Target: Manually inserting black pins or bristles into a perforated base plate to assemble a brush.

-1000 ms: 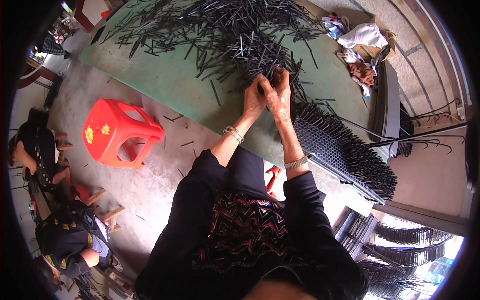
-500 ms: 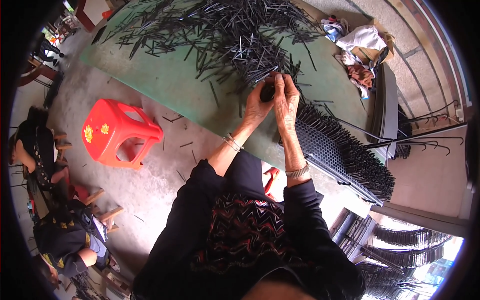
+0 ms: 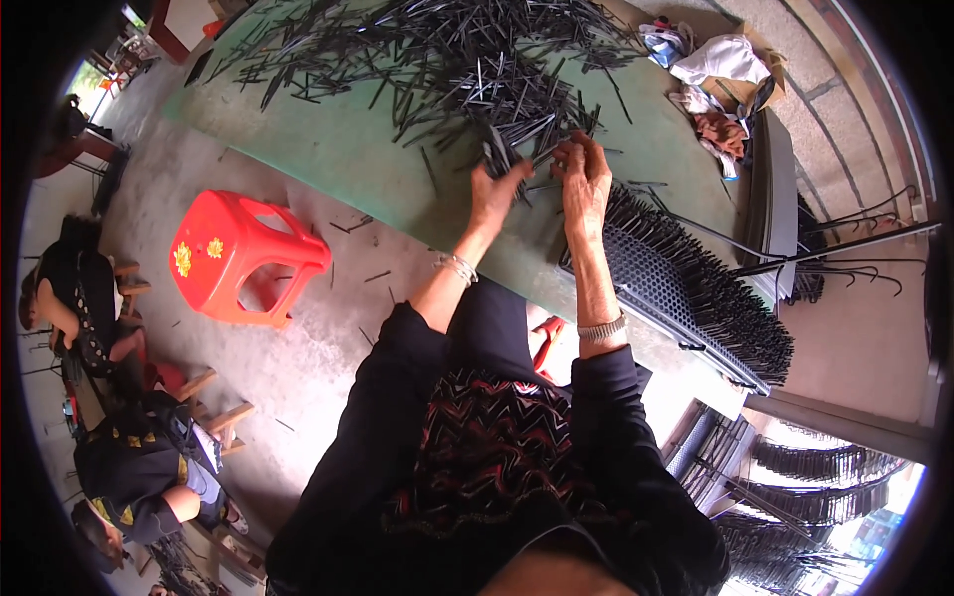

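Left hand (image 3: 494, 196): closed round black stick bundle (image 3: 500, 154), blurred; left of perforated rack (image 3: 648, 264).
Bundle axis: roughly forward, far end tipped leftward.
Right hand (image 3: 586, 194): nearer rack, fingers curled; cannot tell if gripping.
Stick pile (image 3: 487, 84): beyond rack, leftward, just ahead of both hands.

Red plastic stool (image 3: 207, 280) standing out here, yellow flowers on its seat! Left of it, a co-worker in black (image 3: 78, 278); below-left of the stool, another in black with yellow patches (image 3: 134, 465). Well right of the stool, a white plastic bag (image 3: 722, 62) at a cardboard box (image 3: 777, 77), stone-block wall (image 3: 840, 124) beyond.
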`<move>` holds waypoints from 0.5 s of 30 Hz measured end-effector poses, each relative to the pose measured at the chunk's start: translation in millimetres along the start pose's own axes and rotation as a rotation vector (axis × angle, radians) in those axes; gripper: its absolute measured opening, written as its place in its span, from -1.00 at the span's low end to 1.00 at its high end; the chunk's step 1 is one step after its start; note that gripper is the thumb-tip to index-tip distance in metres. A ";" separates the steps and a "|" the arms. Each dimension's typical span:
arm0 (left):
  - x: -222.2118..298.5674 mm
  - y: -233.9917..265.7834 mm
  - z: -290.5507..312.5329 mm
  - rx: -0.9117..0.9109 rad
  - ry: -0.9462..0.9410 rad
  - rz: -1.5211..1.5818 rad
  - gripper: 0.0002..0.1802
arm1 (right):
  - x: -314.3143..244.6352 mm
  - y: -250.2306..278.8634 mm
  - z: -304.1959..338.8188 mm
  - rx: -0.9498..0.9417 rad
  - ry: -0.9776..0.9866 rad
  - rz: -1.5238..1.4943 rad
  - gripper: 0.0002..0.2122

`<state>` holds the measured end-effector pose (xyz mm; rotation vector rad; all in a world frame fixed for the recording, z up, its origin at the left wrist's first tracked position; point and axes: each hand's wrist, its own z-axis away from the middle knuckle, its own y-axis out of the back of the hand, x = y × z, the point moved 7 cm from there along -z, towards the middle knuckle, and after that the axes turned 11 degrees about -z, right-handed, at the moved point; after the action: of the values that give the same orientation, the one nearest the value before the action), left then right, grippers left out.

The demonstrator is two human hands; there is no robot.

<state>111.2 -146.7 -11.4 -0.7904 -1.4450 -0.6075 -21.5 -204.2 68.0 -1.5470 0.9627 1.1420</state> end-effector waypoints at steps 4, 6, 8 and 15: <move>4.2 21.9 -29.7 0.152 0.131 0.398 -0.88 | 57.2 17.4 -5.3 -0.096 -0.017 0.476 -0.74; 0.1 37.9 -42.5 0.189 0.183 0.606 -0.87 | 64.1 -1.3 12.3 -0.156 0.052 0.976 -0.60; -5.4 54.0 -46.5 0.239 0.230 0.672 -0.84 | 69.0 -11.6 26.5 -0.194 0.015 1.102 -0.50; -23.9 73.2 -18.6 0.255 0.496 0.665 -0.83 | 77.3 -40.4 34.2 -0.325 0.129 1.384 -0.52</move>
<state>178.5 -118.4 -42.1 -0.7879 -0.7186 -0.0855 28.8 -165.6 -1.0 -1.0646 2.1412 2.2019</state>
